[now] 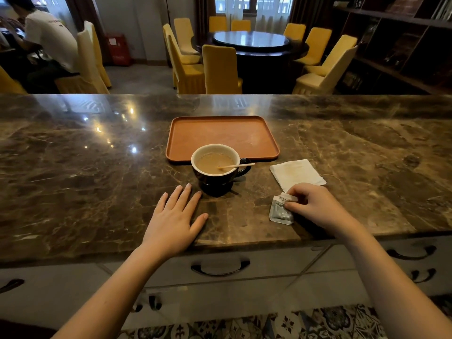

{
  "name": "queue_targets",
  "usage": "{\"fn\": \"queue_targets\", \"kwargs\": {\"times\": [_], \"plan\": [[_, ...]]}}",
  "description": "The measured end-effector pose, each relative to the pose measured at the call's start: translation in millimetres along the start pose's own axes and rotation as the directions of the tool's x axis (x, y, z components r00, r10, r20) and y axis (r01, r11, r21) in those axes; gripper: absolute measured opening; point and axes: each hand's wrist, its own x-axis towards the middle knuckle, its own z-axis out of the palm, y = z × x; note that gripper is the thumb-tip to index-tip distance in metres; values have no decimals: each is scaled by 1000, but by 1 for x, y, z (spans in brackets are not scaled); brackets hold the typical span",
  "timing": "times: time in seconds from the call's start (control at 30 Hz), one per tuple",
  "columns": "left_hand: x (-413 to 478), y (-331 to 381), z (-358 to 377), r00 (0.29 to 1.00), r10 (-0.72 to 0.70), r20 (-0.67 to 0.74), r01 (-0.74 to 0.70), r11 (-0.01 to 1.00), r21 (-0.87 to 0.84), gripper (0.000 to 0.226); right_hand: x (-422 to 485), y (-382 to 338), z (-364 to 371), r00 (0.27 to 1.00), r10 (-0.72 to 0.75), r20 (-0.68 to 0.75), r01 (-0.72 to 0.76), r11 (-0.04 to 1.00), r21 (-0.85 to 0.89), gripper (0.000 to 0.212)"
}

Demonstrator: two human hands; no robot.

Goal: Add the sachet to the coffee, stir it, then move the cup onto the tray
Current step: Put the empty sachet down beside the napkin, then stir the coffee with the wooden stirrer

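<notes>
A dark cup with a white inside holds milky coffee and stands on the marble counter, just in front of the empty orange tray. A thin wooden stirrer leans in the cup, its end over the rim toward the handle on the right. My left hand lies flat on the counter, fingers spread, its fingertips close to the cup's base. My right hand pinches the top of a small silvery sachet that rests on the counter right of the cup.
A folded white napkin lies right of the cup, just beyond my right hand. The counter's front edge runs under my wrists, with drawers below. A person sits far left among yellow chairs; a round table stands behind.
</notes>
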Motion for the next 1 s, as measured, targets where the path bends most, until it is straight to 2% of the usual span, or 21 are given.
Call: {"fn": "queue_targets", "kwargs": {"times": [0.17,0.33,0.47,0.6,0.73,0.83,1.0], "plan": [[0,1,0,1000,-1,-5,1,1000,2,71,5,0,5,996,-89,-32,85,990,-116,17],[0,1,0,1000,-1,12,1,1000,4,73,10,-2,5,994,-98,-53,87,978,-190,30],[0,1,0,1000,0,9,0,1000,4,71,19,-27,5,974,-163,-155,164,986,-7,34],[0,1,0,1000,-4,15,4,1000,-30,72,35,-63,14,981,-141,-131,170,953,251,41],[-1,0,0,1000,-2,26,3,999,-45,69,48,-83,20,999,-12,-53,41,795,605,29],[-1,-1,2,1000,0,16,0,999,-36,68,53,-93,25,998,-14,-53,45,759,649,18],[0,-1,5,1000,0,-1,0,1000,-29,66,54,-105,31,983,-95,-159,163,855,493,16]]}}
